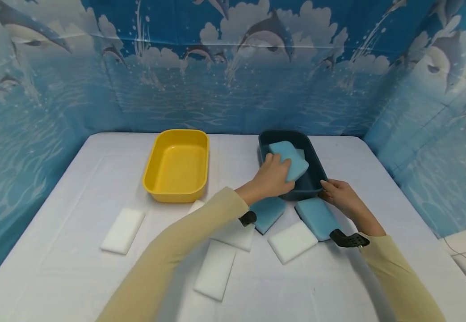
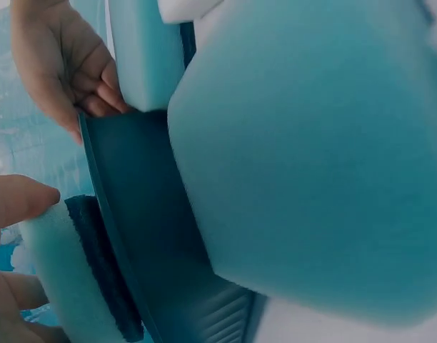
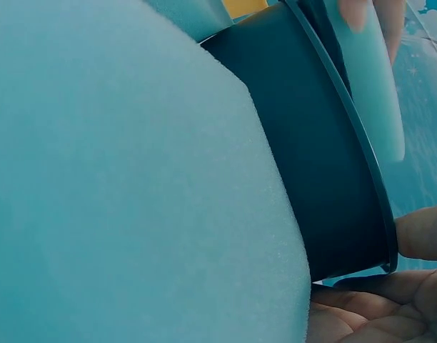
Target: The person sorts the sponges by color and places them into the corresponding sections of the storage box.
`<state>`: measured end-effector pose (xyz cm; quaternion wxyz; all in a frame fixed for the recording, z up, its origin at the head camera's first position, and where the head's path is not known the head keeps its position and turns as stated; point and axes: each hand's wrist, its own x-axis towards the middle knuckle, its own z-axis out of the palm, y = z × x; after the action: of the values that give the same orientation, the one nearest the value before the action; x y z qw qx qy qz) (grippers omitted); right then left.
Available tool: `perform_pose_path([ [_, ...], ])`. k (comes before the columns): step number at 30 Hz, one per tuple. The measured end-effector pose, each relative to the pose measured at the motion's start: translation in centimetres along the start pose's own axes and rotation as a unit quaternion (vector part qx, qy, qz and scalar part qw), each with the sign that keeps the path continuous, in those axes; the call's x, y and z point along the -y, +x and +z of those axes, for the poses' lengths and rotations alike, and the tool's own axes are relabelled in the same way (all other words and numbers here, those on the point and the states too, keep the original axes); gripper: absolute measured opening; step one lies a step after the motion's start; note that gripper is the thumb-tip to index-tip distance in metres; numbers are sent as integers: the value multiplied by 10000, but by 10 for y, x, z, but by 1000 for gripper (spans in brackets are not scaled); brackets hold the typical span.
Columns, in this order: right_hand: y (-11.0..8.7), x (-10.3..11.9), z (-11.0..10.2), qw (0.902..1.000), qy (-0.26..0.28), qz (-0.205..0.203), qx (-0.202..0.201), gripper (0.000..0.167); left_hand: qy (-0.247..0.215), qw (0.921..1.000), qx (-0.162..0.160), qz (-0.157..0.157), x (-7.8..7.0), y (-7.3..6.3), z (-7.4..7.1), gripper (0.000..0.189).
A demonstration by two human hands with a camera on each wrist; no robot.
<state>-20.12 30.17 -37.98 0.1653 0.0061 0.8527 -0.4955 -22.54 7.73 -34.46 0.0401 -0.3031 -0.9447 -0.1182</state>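
Dolphin-printed fabric [image 1: 156, 98] backs a white-draped table [image 1: 76, 192]. Far left stands a smooth, round-cornered yellow bin [image 1: 176, 167]; far right, a dark bin [image 1: 313, 176]. The left hand [image 1: 272, 174], fingers curled, grasps a soft, dark-backed sponge [image 1: 295, 166] over the dark bin; the right hand [image 1: 343, 197] pinches that bin's near right rim. Nearer lie two blue sponges [image 1: 319, 218] and flat white blocks [image 1: 293, 241].

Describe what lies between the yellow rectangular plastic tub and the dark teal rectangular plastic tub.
The head view shows bare white cloth, crossed at its near end by the beige-sleeved left arm.
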Motion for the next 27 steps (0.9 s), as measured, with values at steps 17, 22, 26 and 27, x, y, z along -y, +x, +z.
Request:
perform_pose_path([
  [17,-1,0,2,10000,52,-18,-21,65,-94,9966,409,-708,-2,31,8,71],
  [22,-1,0,2,10000,-9,-55,-33,65,-410,9964,482,-571,-1,30,15,81],
  [26,-2,0,0,9999,-25,-79,-57,66,-563,9967,358,-460,0,29,15,72],
  [27,-2,0,0,9999,-11,-83,-58,66,-585,9967,335,-441,1,28,14,70],
])
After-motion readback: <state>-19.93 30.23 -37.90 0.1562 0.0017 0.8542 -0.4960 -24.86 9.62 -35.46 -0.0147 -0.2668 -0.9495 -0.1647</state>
